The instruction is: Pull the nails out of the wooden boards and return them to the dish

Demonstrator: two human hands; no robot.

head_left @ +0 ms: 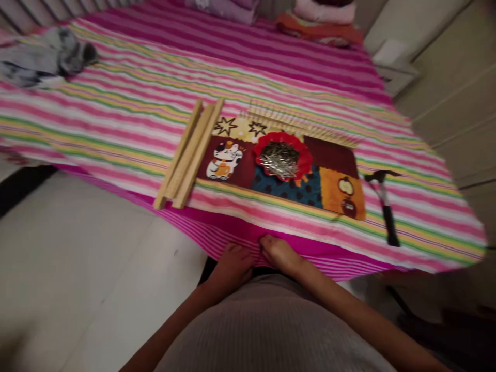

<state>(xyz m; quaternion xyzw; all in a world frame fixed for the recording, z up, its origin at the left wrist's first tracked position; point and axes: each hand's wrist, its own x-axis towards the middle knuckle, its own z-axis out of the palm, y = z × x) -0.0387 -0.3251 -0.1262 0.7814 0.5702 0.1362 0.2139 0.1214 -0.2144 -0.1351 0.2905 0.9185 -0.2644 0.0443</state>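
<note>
At the near edge of the bed, my left hand (234, 263) has its fingers curled on the magenta striped bedsheet (220, 227). Close beside it, my right hand (281, 253) is closed on the same hanging sheet, fingertips partly hidden. Beyond both hands lies a patchwork-print board (287, 194) with a cat picture. On it stands a red scalloped bowl (306, 163) full of metal nails (281, 159). Several wooden strips (191, 152) lie side by side at its left. Along its far edge runs a wooden strip with a row of thin upright pins (302, 125).
A claw hammer (387, 212) with a black handle lies right of the board. Crumpled grey cloth (50, 54) rests at the far left. Folded textiles (321, 23) sit at the back. A pale cabinet (457, 103) stands on the right, and light floor (96, 258) shows at left.
</note>
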